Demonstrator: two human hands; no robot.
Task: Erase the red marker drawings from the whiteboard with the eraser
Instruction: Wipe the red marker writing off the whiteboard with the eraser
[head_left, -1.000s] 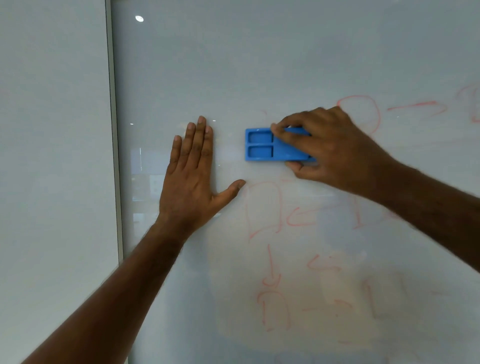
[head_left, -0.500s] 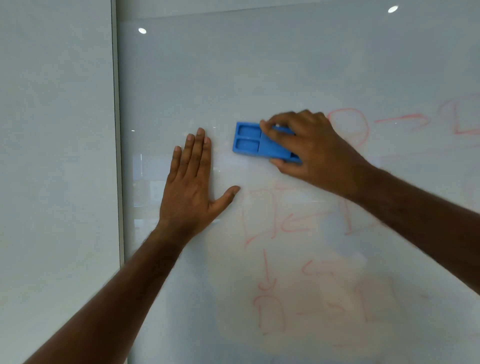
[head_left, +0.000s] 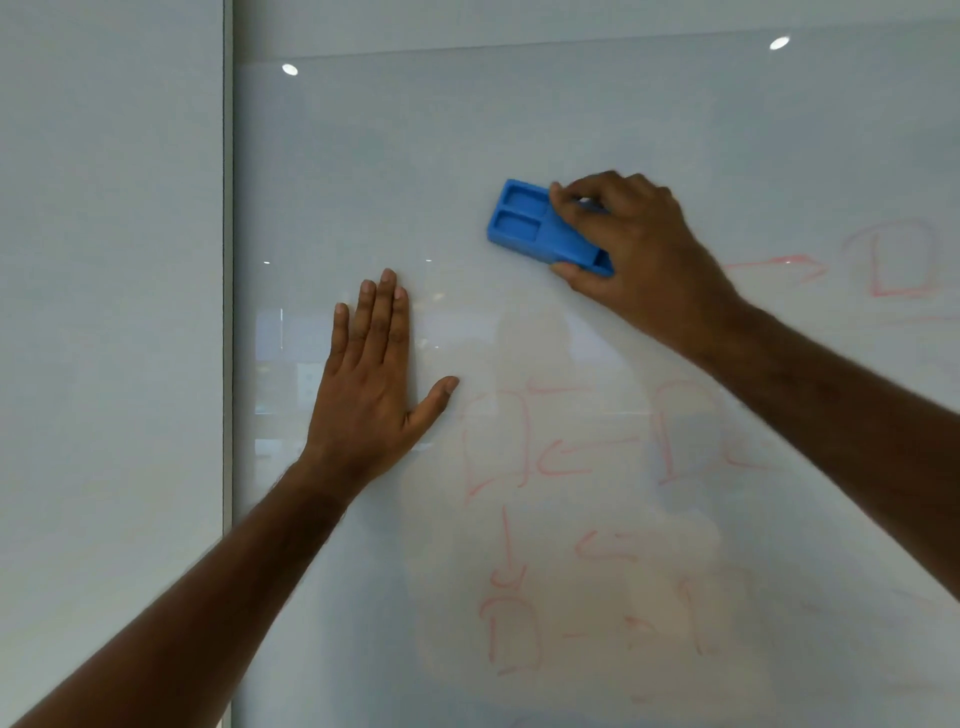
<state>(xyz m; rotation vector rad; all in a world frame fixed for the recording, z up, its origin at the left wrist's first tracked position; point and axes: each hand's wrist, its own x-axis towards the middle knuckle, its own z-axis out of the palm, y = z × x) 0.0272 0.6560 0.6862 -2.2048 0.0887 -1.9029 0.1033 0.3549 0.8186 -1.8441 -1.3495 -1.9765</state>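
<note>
A blue plastic eraser (head_left: 524, 223) lies tilted against the glossy whiteboard (head_left: 467, 130), and my right hand (head_left: 628, 244) grips its right end. My left hand (head_left: 371, 374) rests flat on the board lower left of the eraser, fingers pointing up, thumb spread. Faded red marker drawings (head_left: 511, 452) of boxes and arrows spread below the eraser and down the board. A red arrow (head_left: 779, 265) and a red box (head_left: 893, 260) remain at the right. My right forearm hides part of the drawings.
The board's left edge strip (head_left: 227, 312) runs vertically, with a plain pale wall panel (head_left: 104, 312) to its left. Ceiling light reflections (head_left: 290, 69) dot the glass near the top.
My right hand has slid the eraser up the board and tilted it, and the red circle beside it is gone. The view has shifted upward. My left hand stays pressed flat.
</note>
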